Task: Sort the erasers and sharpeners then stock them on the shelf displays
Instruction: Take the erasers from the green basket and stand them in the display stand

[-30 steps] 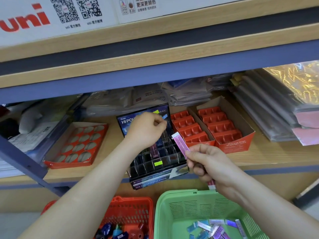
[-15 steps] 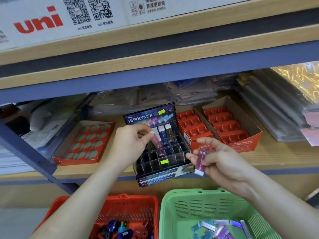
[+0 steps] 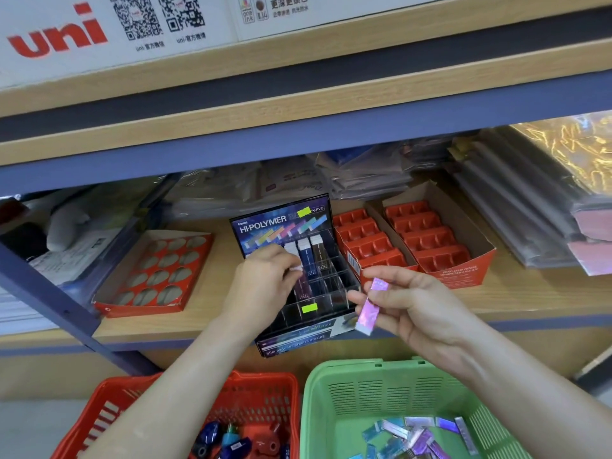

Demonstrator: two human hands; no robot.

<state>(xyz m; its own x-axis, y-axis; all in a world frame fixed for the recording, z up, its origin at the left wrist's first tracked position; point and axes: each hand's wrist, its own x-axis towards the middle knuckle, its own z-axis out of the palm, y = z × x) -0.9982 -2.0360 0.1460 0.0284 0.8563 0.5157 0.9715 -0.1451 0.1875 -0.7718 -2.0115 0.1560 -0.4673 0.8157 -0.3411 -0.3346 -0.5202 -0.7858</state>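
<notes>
A black HI-POLYMER eraser display point(image 3: 291, 339) with clear dividers stands at the shelf's front edge, a few slim erasers upright in its back row. My left hand point(image 3: 261, 286) pinches the white top of a dark purple eraser point(image 3: 303, 288) that stands in a slot. To the right of the display, my right hand point(image 3: 410, 306) pinches a shiny pink-purple eraser point(image 3: 371, 309) in the air. Below, a green basket point(image 3: 334, 405) holds several loose erasers point(image 3: 414, 435), and a red basket point(image 3: 261, 392) holds several sharpeners point(image 3: 231, 442).
A red tray with round holes point(image 3: 155, 270) lies left of the display. Two red cardboard boxes with moulded compartments point(image 3: 427, 240) sit to its right. Plastic-wrapped stationery packs point(image 3: 516, 207) fill the back and right of the shelf. A blue shelf post point(image 3: 49, 299) slants at left.
My left hand has come down from the display's header to an eraser in a slot. My right hand has turned its pink eraser and lowered it slightly. The view has shifted left.
</notes>
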